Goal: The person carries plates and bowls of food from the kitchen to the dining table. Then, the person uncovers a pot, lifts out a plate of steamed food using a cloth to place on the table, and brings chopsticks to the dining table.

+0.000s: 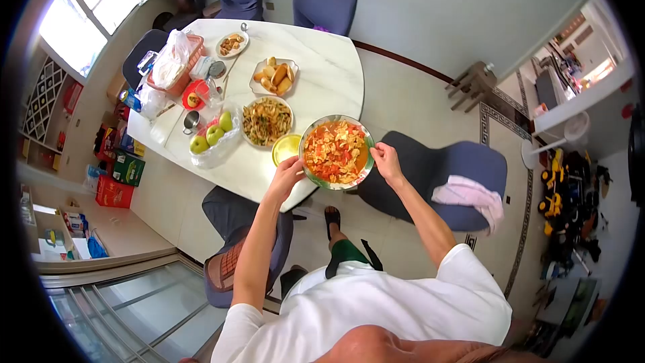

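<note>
Between my two hands is a green-rimmed plate (366, 173) filled with what looks like tomato and scrambled egg (336, 150). My left hand (289, 176) closes on its left edge, and my right hand (385, 160) pinches the right edge. The plate is held roughly level by the table's near right edge. Just left of it, a yellow dish (287, 148) is partly covered by the plate and my left hand. Beyond that stands a plate of noodle-like or shredded food (267, 121).
The marble-patterned table (329, 67) also bears a dish of bread-like pieces (274, 76), bagged green apples (215, 134), a metal mug (193, 122) and a pink basket (178, 81). A chair with a towel (467, 196) stands right; another chair (245, 242) is by my left arm.
</note>
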The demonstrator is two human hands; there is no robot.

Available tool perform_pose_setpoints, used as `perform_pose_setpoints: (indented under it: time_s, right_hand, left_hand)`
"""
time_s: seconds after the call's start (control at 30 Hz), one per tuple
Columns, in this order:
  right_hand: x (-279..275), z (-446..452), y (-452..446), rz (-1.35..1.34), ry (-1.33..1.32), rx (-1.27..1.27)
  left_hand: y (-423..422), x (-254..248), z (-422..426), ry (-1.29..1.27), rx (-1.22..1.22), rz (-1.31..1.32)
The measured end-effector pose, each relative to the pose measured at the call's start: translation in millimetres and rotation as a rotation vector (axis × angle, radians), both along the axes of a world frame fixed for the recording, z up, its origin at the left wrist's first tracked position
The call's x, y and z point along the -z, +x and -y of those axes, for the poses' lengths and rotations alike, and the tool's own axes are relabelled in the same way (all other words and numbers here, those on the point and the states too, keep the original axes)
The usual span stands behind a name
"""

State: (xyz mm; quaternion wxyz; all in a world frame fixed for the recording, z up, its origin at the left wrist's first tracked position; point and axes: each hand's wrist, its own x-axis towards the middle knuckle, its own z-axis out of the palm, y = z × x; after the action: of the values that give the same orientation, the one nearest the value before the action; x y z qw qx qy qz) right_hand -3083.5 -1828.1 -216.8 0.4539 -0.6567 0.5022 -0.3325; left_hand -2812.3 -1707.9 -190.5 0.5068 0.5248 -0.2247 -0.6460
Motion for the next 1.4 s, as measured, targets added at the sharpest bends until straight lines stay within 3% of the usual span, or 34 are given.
perform_pose_setpoints:
  time_s: [0.13,0.3,0.4,0.5,0.63,0.8,0.9,1.1,1.23,1.27,1.4]
  right_hand:
    - [26.6,87.0,33.3,-0.01,0.049,0.0]
    - [109.8,168.1,65.5,0.028,0.042,-0.012]
    - [124.4,188.4,82.5,0.036,0.122,0.01]
    - [142.3,205.3,97.8,0.043,0.157,0.019]
    - [142.7,214.6,113.7,-0.004,0.211,0.026]
    - [161.1,227.7,127.0,-0.042,0.194,-0.053]
    - [140.3,229.0,135.5,0.125,0.46,-0.006]
    - [124.1,245.6,162.6,0.122,0.572,-0.146]
    - [134.2,252.1,184.7,0.274,0.663,-0.174]
    - [134.4,249.2,188.4,0.497,0.693,-0.151]
    - [120.1,217.6,177.6,0.535,0.771,0.032]
  left_hand:
    - [24.0,30.0,82.7,-0.044,-0.027,0.027]
    - [44.6,91.7,154.8,0.138,-0.127,0.107]
    - [40.0,91.4,177.2,0.317,-0.157,0.144]
    - [44.8,129.3,186.9,0.333,-0.236,-0.153]
    - [33.5,125.5,196.8,0.413,-0.381,-0.4]
    - [33.2,131.1,199.9,0.401,-0.431,-0.384]
    - [39.0,135.7,200.1,0.327,-0.44,-0.367]
    - [38.1,127.8,211.9,0.229,-0.632,-0.379]
    - [53.0,149.4,205.0,0.177,-0.53,-0.429]
    - [50.1,136.4,202.7,0.226,-0.5,-0.469]
    - [16.7,44.8,149.1,-0.039,-0.328,-0.579]
